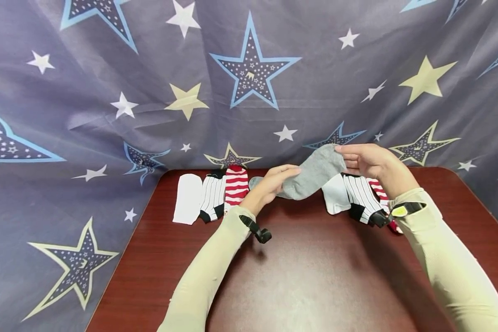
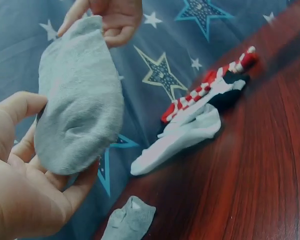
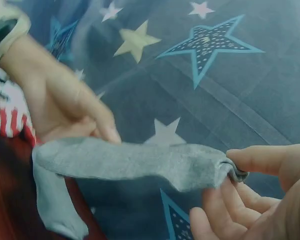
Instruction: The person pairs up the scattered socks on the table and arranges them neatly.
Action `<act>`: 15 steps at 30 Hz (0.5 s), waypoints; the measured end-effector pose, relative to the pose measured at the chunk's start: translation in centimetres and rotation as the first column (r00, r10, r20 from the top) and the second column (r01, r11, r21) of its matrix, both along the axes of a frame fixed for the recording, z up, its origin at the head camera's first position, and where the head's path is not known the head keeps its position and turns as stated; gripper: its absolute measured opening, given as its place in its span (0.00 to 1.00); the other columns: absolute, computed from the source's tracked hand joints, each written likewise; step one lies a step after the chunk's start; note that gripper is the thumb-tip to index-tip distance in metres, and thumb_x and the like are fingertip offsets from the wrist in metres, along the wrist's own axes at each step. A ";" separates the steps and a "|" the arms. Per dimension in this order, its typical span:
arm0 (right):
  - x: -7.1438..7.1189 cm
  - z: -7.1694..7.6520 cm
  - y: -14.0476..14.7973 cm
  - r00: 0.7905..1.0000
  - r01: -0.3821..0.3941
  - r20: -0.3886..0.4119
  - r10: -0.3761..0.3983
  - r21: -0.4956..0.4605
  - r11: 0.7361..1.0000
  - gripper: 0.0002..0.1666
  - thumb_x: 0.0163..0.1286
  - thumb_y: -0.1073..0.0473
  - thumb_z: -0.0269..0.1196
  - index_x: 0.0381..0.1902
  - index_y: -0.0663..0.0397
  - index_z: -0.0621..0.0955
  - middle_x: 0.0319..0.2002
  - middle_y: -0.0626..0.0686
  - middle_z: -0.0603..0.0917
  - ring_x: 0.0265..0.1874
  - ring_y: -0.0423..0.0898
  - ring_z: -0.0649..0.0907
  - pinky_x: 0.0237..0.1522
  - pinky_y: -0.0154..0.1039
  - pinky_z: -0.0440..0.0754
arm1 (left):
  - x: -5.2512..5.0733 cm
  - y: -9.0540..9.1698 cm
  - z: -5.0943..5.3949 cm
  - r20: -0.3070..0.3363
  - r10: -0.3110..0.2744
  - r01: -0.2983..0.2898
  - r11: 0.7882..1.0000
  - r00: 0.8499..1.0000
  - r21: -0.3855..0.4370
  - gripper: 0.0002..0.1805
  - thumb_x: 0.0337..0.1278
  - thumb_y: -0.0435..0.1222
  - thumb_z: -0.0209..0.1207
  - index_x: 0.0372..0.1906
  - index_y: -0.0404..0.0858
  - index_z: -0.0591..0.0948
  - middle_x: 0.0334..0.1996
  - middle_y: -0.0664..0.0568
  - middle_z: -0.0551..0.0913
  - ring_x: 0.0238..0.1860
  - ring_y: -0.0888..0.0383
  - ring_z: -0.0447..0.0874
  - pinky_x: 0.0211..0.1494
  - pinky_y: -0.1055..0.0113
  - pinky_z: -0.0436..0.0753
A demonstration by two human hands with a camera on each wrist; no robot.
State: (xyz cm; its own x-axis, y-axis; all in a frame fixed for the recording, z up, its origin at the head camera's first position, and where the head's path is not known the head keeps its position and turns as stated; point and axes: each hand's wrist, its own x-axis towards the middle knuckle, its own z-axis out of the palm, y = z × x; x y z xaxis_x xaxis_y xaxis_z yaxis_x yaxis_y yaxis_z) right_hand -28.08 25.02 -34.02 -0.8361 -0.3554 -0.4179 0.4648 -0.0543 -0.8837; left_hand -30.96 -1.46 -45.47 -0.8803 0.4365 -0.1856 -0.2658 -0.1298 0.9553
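Nearest, two pale sleeves (image 1: 203, 272) reach over the reddish-brown tabletop (image 1: 299, 276), with a dark strap (image 1: 250, 223) at each wrist, just behind the hand. Farther out, the left hand (image 1: 271, 182) holds the rounded end of a gray sock (image 1: 317, 170) between thumb and fingers, while the right hand (image 1: 371, 161) pinches the folded edge at its other end; the sock is stretched between the two, raised off the wood. Beneath and just beyond the left hand lies a second gray sock (image 2: 129, 221). To that hand's left, in a row, come a red-striped sock (image 1: 236, 184), a black-and-white sock (image 1: 213, 196) and a white sock (image 1: 188, 198). Below the right hand are a pale sock (image 1: 335, 198), a pinstriped sock (image 1: 358, 193) and another red-striped one, partly hidden by the wrist. Beyond both hands hangs a star-patterned cloth (image 1: 240, 129)
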 end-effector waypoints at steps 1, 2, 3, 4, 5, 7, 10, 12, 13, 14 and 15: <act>-0.1 -0.2 0.0 1.000 -0.008 0.022 0.009 -0.023 1.000 0.09 0.78 0.54 0.58 0.37 0.41 0.83 0.37 0.40 0.89 0.40 0.35 0.87 0.47 0.33 0.83 | 0.0 0.0 -0.1 0.024 0.006 -0.007 1.000 1.000 0.028 0.09 0.70 0.36 0.60 0.51 0.41 0.84 0.37 0.59 0.85 0.37 0.62 0.83 0.41 0.68 0.83; -0.2 -0.3 0.0 0.999 -0.012 0.042 0.014 -0.051 0.999 0.09 0.78 0.54 0.58 0.37 0.41 0.83 0.36 0.40 0.89 0.40 0.36 0.86 0.47 0.33 0.82 | 0.1 0.0 0.0 0.048 0.014 -0.016 0.999 0.999 0.051 0.08 0.71 0.35 0.60 0.49 0.42 0.84 0.36 0.59 0.85 0.36 0.63 0.83 0.40 0.69 0.83; -0.2 -0.5 -0.1 0.998 -0.011 0.059 0.016 -0.082 0.997 0.08 0.78 0.53 0.59 0.37 0.41 0.83 0.36 0.40 0.88 0.40 0.36 0.85 0.47 0.34 0.81 | 0.1 0.1 0.0 0.071 0.020 -0.026 0.997 0.997 0.073 0.06 0.71 0.35 0.59 0.47 0.43 0.84 0.35 0.60 0.85 0.36 0.63 0.83 0.40 0.69 0.83; -0.2 -0.6 -0.2 0.997 -0.010 0.074 0.019 -0.116 0.993 0.08 0.77 0.53 0.60 0.37 0.41 0.84 0.35 0.40 0.88 0.39 0.36 0.85 0.46 0.35 0.81 | 0.2 0.1 0.0 0.093 0.021 -0.030 0.995 0.995 0.094 0.06 0.72 0.35 0.58 0.46 0.44 0.84 0.34 0.60 0.85 0.35 0.63 0.83 0.40 0.69 0.83; -0.2 -0.8 -0.2 0.996 -0.004 0.088 0.018 -0.150 0.989 0.08 0.77 0.53 0.60 0.36 0.41 0.84 0.34 0.41 0.88 0.38 0.37 0.85 0.46 0.35 0.81 | 0.2 0.0 0.1 0.109 0.017 -0.029 0.994 0.994 0.110 0.06 0.72 0.34 0.57 0.45 0.45 0.83 0.34 0.60 0.85 0.35 0.63 0.83 0.41 0.69 0.83; -0.2 -1.0 -0.4 0.994 -0.001 0.105 0.026 -0.230 0.973 0.10 0.78 0.53 0.59 0.36 0.43 0.85 0.34 0.43 0.88 0.38 0.39 0.85 0.45 0.36 0.82 | 0.2 -0.2 0.3 0.138 -0.007 -0.011 0.991 0.990 0.133 0.07 0.74 0.35 0.55 0.43 0.46 0.83 0.34 0.60 0.85 0.36 0.62 0.82 0.42 0.67 0.82; -0.2 -1.0 -0.6 0.991 0.022 0.131 0.021 -0.324 0.946 0.12 0.79 0.54 0.57 0.36 0.47 0.85 0.36 0.47 0.89 0.38 0.42 0.87 0.46 0.38 0.85 | 0.1 -0.9 0.5 0.147 -0.068 0.046 0.987 0.987 0.153 0.10 0.76 0.33 0.52 0.42 0.47 0.82 0.35 0.59 0.85 0.37 0.61 0.82 0.44 0.64 0.82; -0.3 -1.0 -0.7 0.988 0.051 0.151 0.005 -0.365 0.930 0.14 0.80 0.54 0.55 0.37 0.50 0.84 0.37 0.49 0.89 0.39 0.44 0.87 0.46 0.40 0.87 | 0.0 -1.7 0.6 0.120 -0.110 0.089 0.981 0.987 0.169 0.13 0.76 0.30 0.50 0.41 0.48 0.83 0.36 0.59 0.85 0.38 0.61 0.82 0.46 0.63 0.81; -0.4 -1.0 -0.7 0.986 0.067 0.166 -0.003 -0.384 0.921 0.14 0.80 0.55 0.55 0.37 0.52 0.84 0.37 0.50 0.88 0.39 0.45 0.87 0.46 0.41 0.87 | 0.1 -2.3 0.7 0.090 -0.127 0.110 0.978 0.988 0.175 0.15 0.75 0.28 0.50 0.41 0.48 0.84 0.37 0.60 0.84 0.39 0.62 0.82 0.47 0.63 0.81; -0.3 -0.9 -0.8 0.983 0.094 0.181 -0.024 -0.387 0.917 0.14 0.80 0.55 0.55 0.37 0.52 0.84 0.37 0.51 0.88 0.39 0.46 0.88 0.45 0.41 0.87 | 0.3 -3.0 0.7 -0.020 -0.163 0.164 0.977 0.986 0.139 0.15 0.73 0.24 0.50 0.44 0.44 0.85 0.42 0.59 0.84 0.41 0.63 0.81 0.48 0.64 0.81; -0.3 -0.9 -0.9 0.980 0.112 0.197 -0.035 -0.397 0.911 0.13 0.80 0.55 0.56 0.37 0.53 0.84 0.37 0.51 0.88 0.38 0.46 0.88 0.45 0.41 0.88 | 0.4 -3.7 0.7 -0.131 -0.185 0.200 0.974 0.974 0.106 0.16 0.70 0.20 0.50 0.46 0.38 0.85 0.44 0.59 0.82 0.43 0.64 0.80 0.49 0.66 0.81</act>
State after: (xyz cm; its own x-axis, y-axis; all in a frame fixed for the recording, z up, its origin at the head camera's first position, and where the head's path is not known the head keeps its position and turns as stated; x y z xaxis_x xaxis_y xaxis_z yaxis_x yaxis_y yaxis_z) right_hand -28.42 24.14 -34.94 -0.7901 -0.4660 -0.3982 0.5954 -0.4289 -0.6793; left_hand -30.52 -5.17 -44.81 -0.7902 0.6125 -0.0212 -0.1814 -0.2007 0.9627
